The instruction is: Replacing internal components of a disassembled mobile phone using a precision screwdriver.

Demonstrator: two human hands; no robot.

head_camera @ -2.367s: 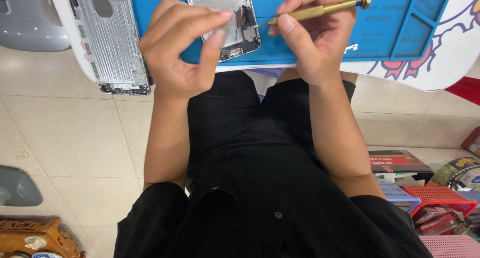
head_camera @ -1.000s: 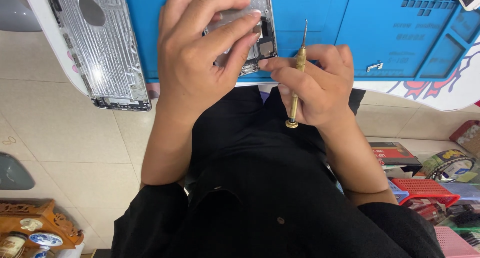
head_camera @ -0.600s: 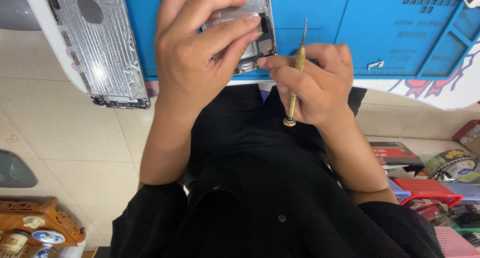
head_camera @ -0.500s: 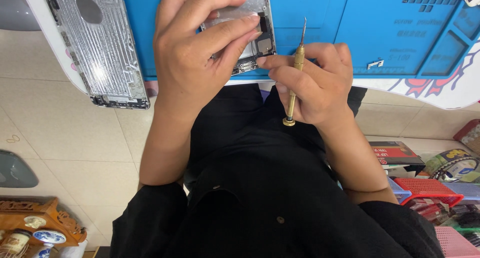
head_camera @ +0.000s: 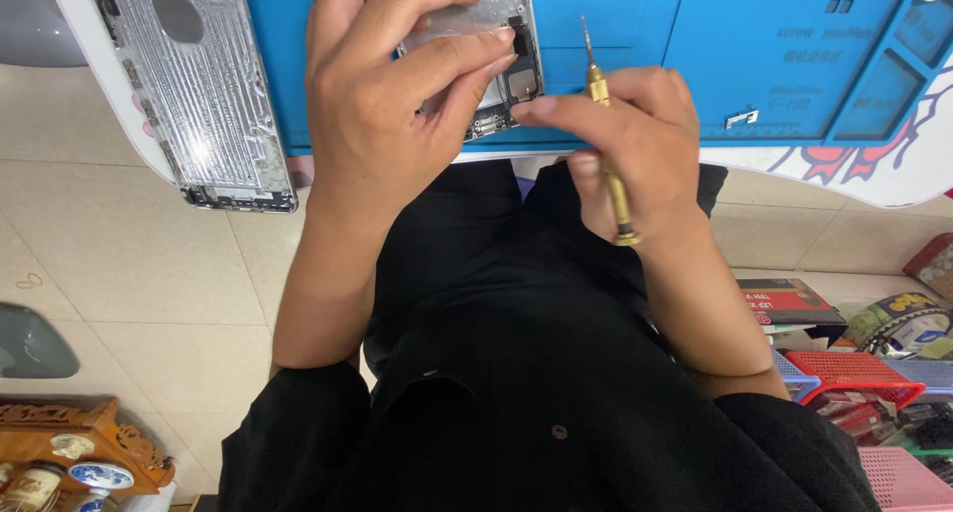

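Observation:
My left hand grips an opened phone body with bare metal and small parts showing, held over the near edge of a blue work mat. My right hand holds a slim brass-coloured screwdriver upright in its fingers, tip pointing away from me. The right forefinger reaches left and touches the lower corner of the phone body. Most of the phone is hidden under my left fingers.
A silver phone back housing lies at the mat's left, overhanging the white table edge. A small metal piece rests on the mat. On the tiled floor are coloured baskets, boxes and a wooden stand.
The right hand turned the screwdriver from lying sideways to upright, then moved left until its forefinger touches the phone. The left hand keeps its grip on the phone.

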